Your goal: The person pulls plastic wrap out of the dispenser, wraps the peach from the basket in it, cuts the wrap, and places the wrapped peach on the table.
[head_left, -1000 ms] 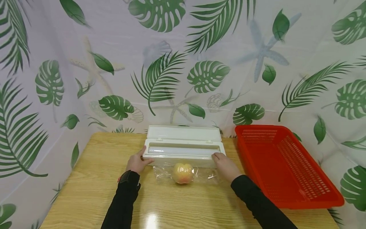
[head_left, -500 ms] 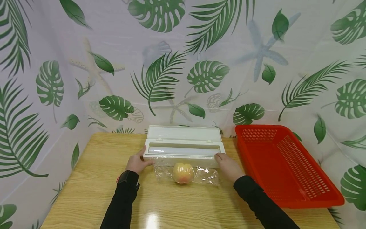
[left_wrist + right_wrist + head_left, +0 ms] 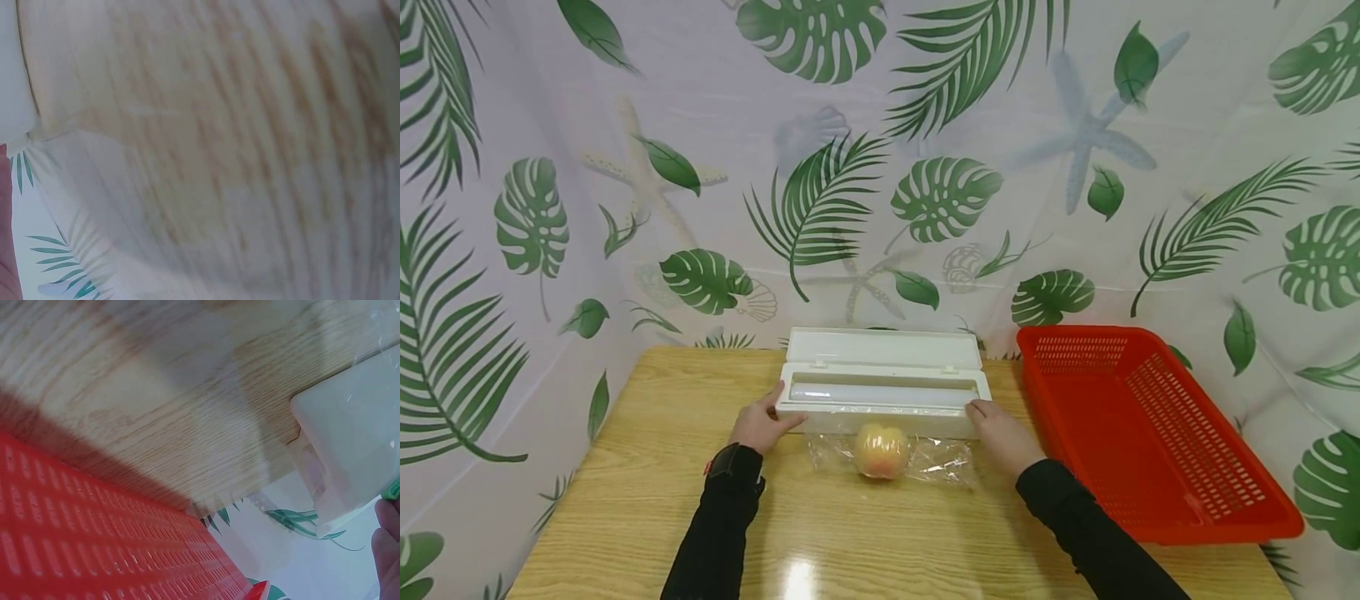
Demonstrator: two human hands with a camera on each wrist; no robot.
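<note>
From the head view I see my left hand at the lower middle of the frame, resting against the left end of the white wrap dispenser, thumb on its front corner and the other fingers loosely curled along the side. I cannot tell whether it truly grips the box or only steadies it. My right hand mirrors it at the right end of the dispenser, fingertips touching the front right corner; again I cannot tell from here whether the fingers clamp anything, including the film.

The dispenser sits in the middle of the frame on the wooden table, lid hinged open and tilted back toward the leaf-print backdrop. The roll shows in the open slot. A sheet of clear cling film runs out from the front of the box onto the table, crinkled, between my 2 hands. 1 apple sits on that film, just in front of the dispenser and centred between the hands, touching neither.

At the right of the frame a red plastic basket lies on the table, close beside my right forearm.

The right wrist view shows the dispenser's white corner, the wood grain and the basket's mesh. The left wrist view is too blurred to read beyond wood and backdrop.
</note>
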